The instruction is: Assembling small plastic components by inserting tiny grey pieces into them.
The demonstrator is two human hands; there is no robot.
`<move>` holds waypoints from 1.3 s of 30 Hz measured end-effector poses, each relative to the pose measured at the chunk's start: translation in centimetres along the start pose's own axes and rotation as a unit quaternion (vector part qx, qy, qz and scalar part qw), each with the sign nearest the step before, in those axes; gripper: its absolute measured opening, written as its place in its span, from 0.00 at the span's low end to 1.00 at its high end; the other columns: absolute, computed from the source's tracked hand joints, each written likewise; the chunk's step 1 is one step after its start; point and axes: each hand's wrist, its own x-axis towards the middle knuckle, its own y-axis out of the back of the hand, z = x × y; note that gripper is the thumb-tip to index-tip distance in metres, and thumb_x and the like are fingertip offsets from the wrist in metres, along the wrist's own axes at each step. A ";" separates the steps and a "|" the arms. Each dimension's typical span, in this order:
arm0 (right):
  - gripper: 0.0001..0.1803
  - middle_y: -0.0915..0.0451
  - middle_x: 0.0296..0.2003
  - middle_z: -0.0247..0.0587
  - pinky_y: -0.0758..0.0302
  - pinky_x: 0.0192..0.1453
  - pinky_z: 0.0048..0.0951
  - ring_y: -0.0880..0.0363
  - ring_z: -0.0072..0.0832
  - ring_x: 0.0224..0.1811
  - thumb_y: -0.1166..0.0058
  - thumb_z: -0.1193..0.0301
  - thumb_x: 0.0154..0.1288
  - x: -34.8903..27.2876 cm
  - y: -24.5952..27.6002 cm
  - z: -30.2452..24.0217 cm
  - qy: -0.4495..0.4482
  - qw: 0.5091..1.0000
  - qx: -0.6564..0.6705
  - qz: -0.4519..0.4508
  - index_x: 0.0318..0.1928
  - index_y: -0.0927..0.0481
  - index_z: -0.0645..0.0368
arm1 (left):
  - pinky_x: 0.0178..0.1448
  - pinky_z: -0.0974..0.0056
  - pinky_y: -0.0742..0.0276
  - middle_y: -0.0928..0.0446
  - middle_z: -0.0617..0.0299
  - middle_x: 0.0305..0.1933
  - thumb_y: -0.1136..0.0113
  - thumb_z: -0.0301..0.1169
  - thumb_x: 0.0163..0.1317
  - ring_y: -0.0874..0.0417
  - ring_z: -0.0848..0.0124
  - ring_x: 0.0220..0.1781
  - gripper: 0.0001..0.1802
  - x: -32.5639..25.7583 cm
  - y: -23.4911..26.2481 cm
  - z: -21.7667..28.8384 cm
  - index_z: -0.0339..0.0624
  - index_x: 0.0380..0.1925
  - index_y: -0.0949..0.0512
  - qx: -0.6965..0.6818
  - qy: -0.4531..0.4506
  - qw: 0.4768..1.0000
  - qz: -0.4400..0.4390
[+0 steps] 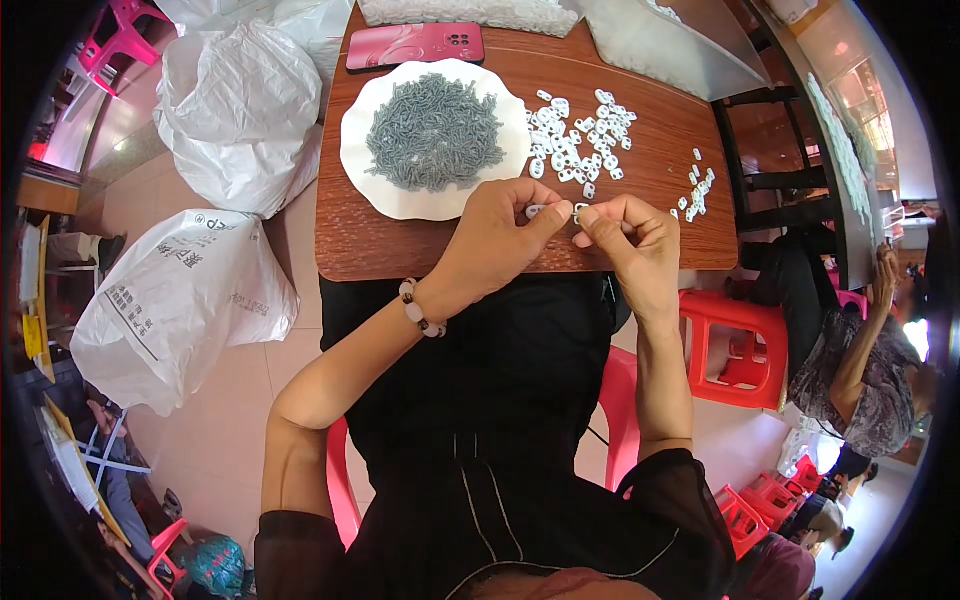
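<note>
Right at the near edge of the brown worktop [400,250], the left hand [495,235] pinches a small white plastic piece [536,211] between thumb and fingertip, its long axis seeming to run left to right toward the right hand [630,245], which is closed in a pinch on a tiny pale part [580,209]. Both pieces are mostly covered by the fingers, so their shape and which end leads are hard to make out. Farther off sit a white plate [375,190] heaped with grey screws [435,132], scattered white clips [580,135] to its right, and a pink phone [415,45].
</note>
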 end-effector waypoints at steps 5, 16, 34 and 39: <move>0.06 0.18 0.22 0.36 0.31 0.29 0.14 0.23 0.13 0.24 0.42 0.76 0.62 0.1 0.1 0.1 -0.004 1.000 -0.010 -0.008 0.32 0.18 0.67 | 0.28 0.71 0.35 0.25 0.66 0.21 0.39 0.32 0.60 0.31 0.82 0.24 0.11 -0.1 -0.2 0.2 0.33 0.28 0.20 0.016 -0.006 1.000 0.009; 0.06 0.18 0.21 0.35 0.33 0.28 0.13 0.26 0.11 0.23 0.42 0.75 0.63 -0.1 -0.4 0.7 -0.005 1.000 -0.007 -0.005 0.32 0.18 0.66 | 0.26 0.72 0.36 0.25 0.64 0.20 0.38 0.30 0.59 0.31 0.82 0.22 0.10 -0.4 -0.4 0.1 0.32 0.28 0.21 0.019 0.009 0.999 0.031; 0.06 0.18 0.23 0.34 0.34 0.30 0.13 0.25 0.11 0.24 0.41 0.74 0.63 -0.2 0.1 0.4 -0.005 0.999 0.042 0.010 0.32 0.18 0.65 | 0.25 0.77 0.41 0.27 0.70 0.21 0.42 0.37 0.65 0.36 0.86 0.22 0.16 -0.2 0.1 1.3 0.32 0.31 0.18 -0.135 0.091 0.987 -0.002; 0.06 0.18 0.23 0.34 0.34 0.30 0.13 0.24 0.12 0.25 0.41 0.74 0.63 -0.2 0.0 0.3 -0.010 0.998 0.054 0.012 0.32 0.18 0.65 | 0.23 0.79 0.43 0.28 0.72 0.22 0.41 0.39 0.65 0.36 0.87 0.20 0.15 -0.3 0.2 1.2 0.35 0.34 0.19 -0.089 0.087 0.992 -0.016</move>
